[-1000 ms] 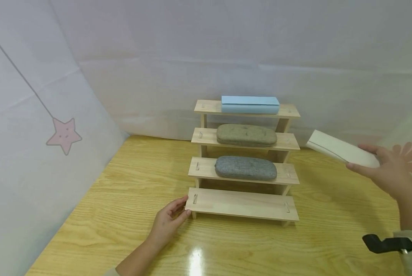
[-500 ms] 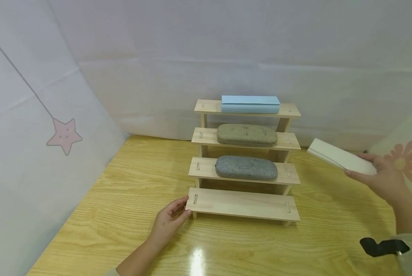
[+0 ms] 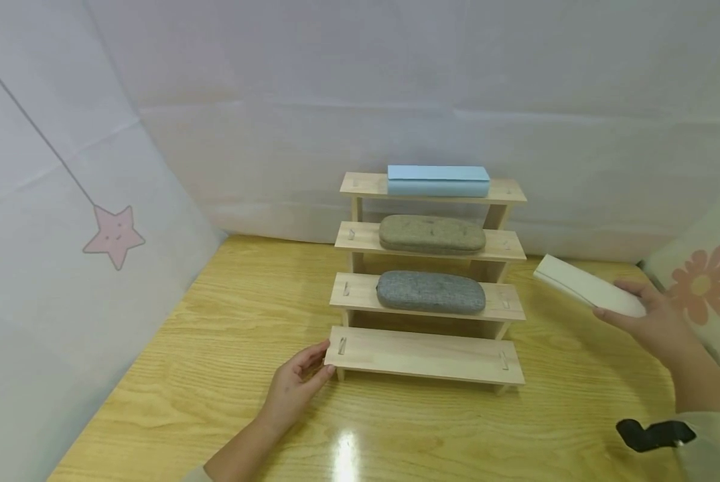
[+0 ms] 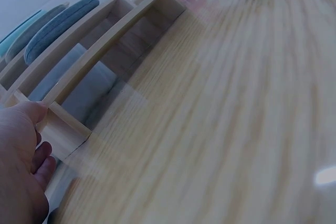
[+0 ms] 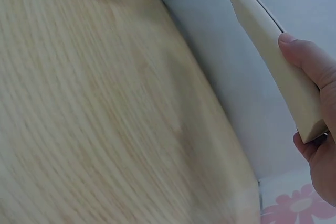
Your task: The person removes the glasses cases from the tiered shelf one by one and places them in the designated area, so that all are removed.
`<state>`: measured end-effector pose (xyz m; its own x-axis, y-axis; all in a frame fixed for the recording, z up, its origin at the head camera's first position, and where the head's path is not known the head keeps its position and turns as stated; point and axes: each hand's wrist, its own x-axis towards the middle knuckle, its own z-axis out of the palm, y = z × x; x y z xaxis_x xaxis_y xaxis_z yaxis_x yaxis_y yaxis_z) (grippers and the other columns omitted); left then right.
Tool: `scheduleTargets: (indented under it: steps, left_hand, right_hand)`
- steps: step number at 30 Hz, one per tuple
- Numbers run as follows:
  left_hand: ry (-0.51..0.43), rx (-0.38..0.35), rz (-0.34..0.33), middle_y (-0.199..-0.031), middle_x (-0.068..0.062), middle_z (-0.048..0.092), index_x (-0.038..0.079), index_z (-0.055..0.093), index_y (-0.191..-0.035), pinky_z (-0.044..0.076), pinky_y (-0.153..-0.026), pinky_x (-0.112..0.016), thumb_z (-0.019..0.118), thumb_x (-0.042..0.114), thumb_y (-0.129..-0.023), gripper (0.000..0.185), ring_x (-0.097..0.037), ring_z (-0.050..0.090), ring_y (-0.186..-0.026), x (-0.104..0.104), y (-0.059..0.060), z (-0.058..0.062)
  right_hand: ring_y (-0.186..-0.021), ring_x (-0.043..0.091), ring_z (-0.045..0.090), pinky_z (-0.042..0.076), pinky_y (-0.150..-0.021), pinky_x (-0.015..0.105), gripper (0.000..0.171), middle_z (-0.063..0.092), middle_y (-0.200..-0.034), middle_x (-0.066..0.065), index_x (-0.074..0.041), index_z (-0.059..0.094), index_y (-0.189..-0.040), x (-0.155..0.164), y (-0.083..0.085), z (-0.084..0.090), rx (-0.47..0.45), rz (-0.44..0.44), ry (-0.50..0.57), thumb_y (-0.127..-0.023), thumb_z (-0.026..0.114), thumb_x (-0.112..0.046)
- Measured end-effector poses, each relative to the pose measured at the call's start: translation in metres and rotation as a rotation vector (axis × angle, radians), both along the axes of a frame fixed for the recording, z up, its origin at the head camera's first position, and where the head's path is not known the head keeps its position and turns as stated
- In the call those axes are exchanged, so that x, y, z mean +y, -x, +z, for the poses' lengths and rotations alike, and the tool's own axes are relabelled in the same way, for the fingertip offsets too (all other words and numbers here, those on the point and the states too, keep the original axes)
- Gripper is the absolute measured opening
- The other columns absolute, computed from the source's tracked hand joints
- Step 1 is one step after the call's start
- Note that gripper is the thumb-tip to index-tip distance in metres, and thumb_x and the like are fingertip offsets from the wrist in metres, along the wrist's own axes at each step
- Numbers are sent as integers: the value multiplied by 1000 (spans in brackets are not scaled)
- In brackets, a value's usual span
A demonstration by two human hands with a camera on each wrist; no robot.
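At the lower left end of a stepped wooden rack (image 3: 422, 355), my left hand (image 3: 293, 388) pinches the lowest shelf board between thumb and fingers. In the left wrist view its thumb lies on the board's corner. To the right of the rack, my right hand (image 3: 655, 325) grips a white glasses case (image 3: 589, 286) by one end, held above the table and tilted. The right wrist view shows the thumb along the side of that case. A light blue case (image 3: 438, 181) lies on the top shelf, an olive glasses case (image 3: 432, 233) below it, then a grey glasses case (image 3: 430, 292).
The rack stands on a wood-grain table (image 3: 215, 335). White cloth (image 3: 275, 134) hangs behind and at both sides, with a pink star (image 3: 114, 237) printed at left and a flower (image 3: 703, 284) at right. A black strap (image 3: 655, 435) crosses the right sleeve.
My right hand has moved down and slightly left with the white glasses case. The left hand stays at the lowest shelf, and the rack and its cases have not moved.
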<state>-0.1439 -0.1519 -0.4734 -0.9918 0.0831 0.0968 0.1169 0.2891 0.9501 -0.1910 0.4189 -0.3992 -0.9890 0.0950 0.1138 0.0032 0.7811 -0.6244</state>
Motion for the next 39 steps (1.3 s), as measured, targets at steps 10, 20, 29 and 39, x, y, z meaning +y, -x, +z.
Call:
scheduleTargets:
  steps: [10, 20, 29, 39]
  left_hand:
    - [-12, -9, -3, -135, -15, 60, 7, 59, -132, 50, -104, -36, 71, 19, -90, 45, -33, 58, -126, 1, 1, 2]
    - [-16, -8, -4, -136, -14, 60, 6, 59, -132, 50, -104, -36, 71, 17, -90, 45, -32, 58, -125, 2, 2, 3]
    - [-4, -5, 1, -136, -13, 60, 7, 60, -131, 50, -104, -36, 72, 17, -90, 44, -31, 59, -125, 2, 2, 2]
    - [9, 6, 1, -135, -13, 61, 7, 60, -131, 51, -103, -34, 71, 18, -90, 44, -32, 59, -124, 1, 0, -1]
  right_hand:
    - [-112, 49, 43, 35, -60, 14, 86, 31, -145, 41, 6, 25, -151, 2, 2, -17, -49, -1, 12, -92, 68, -40]
    - [-119, 57, 38, 44, -72, 40, 86, 30, -145, 43, 6, 25, -151, 3, 2, -29, -85, -15, 15, -93, 66, -42]
    - [-119, 58, 35, 38, -86, 65, 86, 28, -144, 45, 7, 23, -150, 5, 1, -43, -110, -23, 65, -93, 66, -41]
    - [-124, 61, 32, 34, -92, 70, 85, 28, -144, 46, 11, 25, -148, 6, 1, -59, -113, -9, 42, -94, 65, -41]
